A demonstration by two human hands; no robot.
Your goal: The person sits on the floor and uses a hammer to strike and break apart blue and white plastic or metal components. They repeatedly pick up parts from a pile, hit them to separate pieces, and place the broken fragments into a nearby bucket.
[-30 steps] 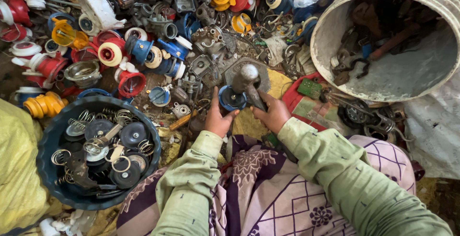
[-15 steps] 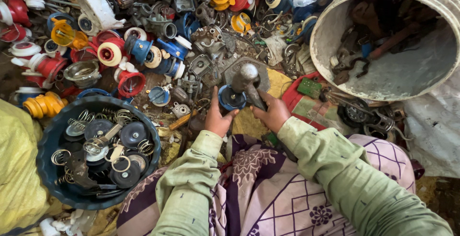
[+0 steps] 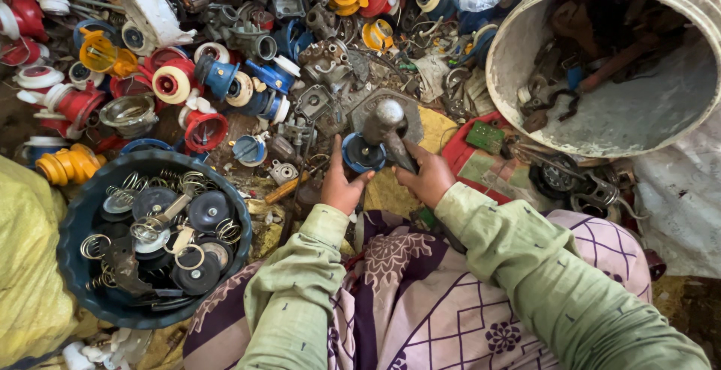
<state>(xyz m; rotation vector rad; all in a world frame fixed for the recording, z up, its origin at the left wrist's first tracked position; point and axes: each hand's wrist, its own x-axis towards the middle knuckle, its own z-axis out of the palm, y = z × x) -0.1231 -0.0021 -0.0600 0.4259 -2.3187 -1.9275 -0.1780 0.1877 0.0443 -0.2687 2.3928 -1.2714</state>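
A small blue cap-shaped part (image 3: pixel 363 154) sits on the littered ground right in front of the seated person's knees, and the left hand (image 3: pixel 339 182) is closed around its near edge, thumb hooked at the rim and fingers tucked behind it. Just beside it, touching or nearly so, the right hand (image 3: pixel 426 176) is wrapped tight around the handle of a hammer (image 3: pixel 387 126), whose rounded grey metal head stands up just above the blue part. Behind both lies a flat, round-cornered grey metal plate (image 3: pixel 372 103), partly hidden by the hammer head. Both arms come out of pale green sleeves (image 3: pixel 293 295) over a purple and white patterned cloth on the lap. To the person's left sits a dark blue basin (image 3: pixel 75 220) holding springs, metal rings and black discs. Further out the ground is heaped with red, blue and yellow plastic fittings (image 3: pixel 176 84) and grey metal housings, all jumbled together. To the right a big dirty white bucket (image 3: pixel 518 47) leans on its side with its mouth open towards us and odd metal scraps inside. Between it and the right hand lie a small green circuit board (image 3: pixel 484 137) and a red flat piece (image 3: pixel 458 152). A yellow sack (image 3: pixel 22 265) bulges at the far left.
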